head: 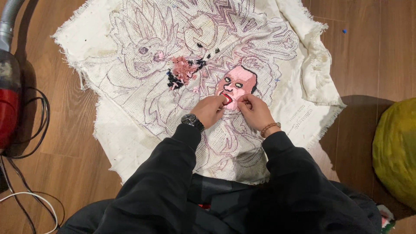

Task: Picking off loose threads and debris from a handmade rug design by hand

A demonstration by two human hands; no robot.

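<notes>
Left to right: red vacuum cleaner [8, 91] at floor edge; white cloth [130, 130] mostly bare outline, with loose pink and black yarn scraps [184, 69] piled mid-cloth. Only pink face patch [237, 84] filled in. Left hand [210, 110] and right hand [255, 110] pinched together on patch's lower edge, judged early-stage work; yellow-green cushion [396, 151] far right.

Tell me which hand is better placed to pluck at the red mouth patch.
Probably the left hand: its fingertips touch the red mouth patch, while the right hand pinches the cloth just beside it.
</notes>
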